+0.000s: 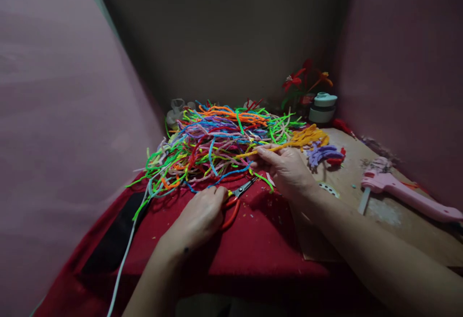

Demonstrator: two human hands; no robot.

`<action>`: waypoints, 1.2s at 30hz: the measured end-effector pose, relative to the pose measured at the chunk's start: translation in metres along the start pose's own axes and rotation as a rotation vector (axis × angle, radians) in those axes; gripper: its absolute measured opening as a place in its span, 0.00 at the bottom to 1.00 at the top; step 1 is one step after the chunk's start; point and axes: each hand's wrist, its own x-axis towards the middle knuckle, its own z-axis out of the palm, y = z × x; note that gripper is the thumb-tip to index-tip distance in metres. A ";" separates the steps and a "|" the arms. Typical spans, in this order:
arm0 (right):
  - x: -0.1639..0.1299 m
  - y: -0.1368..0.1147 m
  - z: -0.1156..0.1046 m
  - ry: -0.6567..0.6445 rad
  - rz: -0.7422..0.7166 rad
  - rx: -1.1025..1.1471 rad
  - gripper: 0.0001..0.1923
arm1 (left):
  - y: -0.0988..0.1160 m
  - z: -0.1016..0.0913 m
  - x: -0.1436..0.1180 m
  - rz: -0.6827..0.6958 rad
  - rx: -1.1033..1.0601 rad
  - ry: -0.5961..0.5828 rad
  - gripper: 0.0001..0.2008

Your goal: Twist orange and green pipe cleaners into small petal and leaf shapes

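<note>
Lying at the left edge of the red-covered table point(265, 252), a flat black panel point(108, 242) has a white cable point(125, 259) running past it; a sleeve or wrist catching that cable could drag at the loose, multicoloured pile of chenille stems point(211, 138) it runs into. The two hands are apart. In front of the pile, the left hand point(202, 214) is closed around the red-handled scissors point(243, 190), whose blades point up and right towards the other hand; a careless squeeze or slip could nick a finger, or snip the green stem near the tip. Farther right, the right hand point(284, 165) pinches a yellow-orange chenille stem point(246, 155) at the pile's front edge, its free end lying over other colours, so it could snag there if pulled. Its far end leads towards a yellow-orange bundle point(309, 136); whether they are joined I cannot tell. Beside it, bent purple pieces point(320, 154) could be swept aside by the forearm. Rightmost, a pink glue gun point(408, 195) lies on a brown board point(347, 235); if hot, which cannot be seen, it could burn a straying arm.
</note>
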 end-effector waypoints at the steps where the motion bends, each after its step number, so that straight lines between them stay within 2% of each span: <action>1: 0.001 0.000 -0.001 0.004 -0.003 0.005 0.12 | 0.000 0.000 -0.002 0.000 0.020 -0.005 0.09; 3: 0.003 0.001 -0.002 0.005 -0.013 0.024 0.12 | -0.001 -0.003 -0.008 0.003 0.080 -0.022 0.09; 6: 0.003 0.001 -0.001 0.000 -0.031 0.030 0.11 | -0.004 -0.006 -0.021 -0.065 0.058 -0.032 0.08; 10: 0.000 -0.001 0.001 0.005 -0.077 0.002 0.09 | -0.003 -0.005 -0.033 -0.180 -0.024 0.035 0.23; 14: -0.003 0.001 0.002 -0.006 -0.113 -0.022 0.08 | 0.007 -0.001 -0.032 -0.075 -0.018 0.167 0.25; 16: -0.002 0.003 0.001 -0.007 -0.118 -0.032 0.07 | 0.013 0.000 -0.029 -0.046 0.030 0.193 0.24; 24: -0.004 0.003 0.002 0.001 -0.132 -0.083 0.08 | 0.023 0.004 -0.022 -0.058 0.221 0.194 0.24; 36: -0.005 0.004 0.003 -0.020 -0.107 -0.102 0.08 | 0.026 0.005 -0.019 -0.058 0.208 0.197 0.24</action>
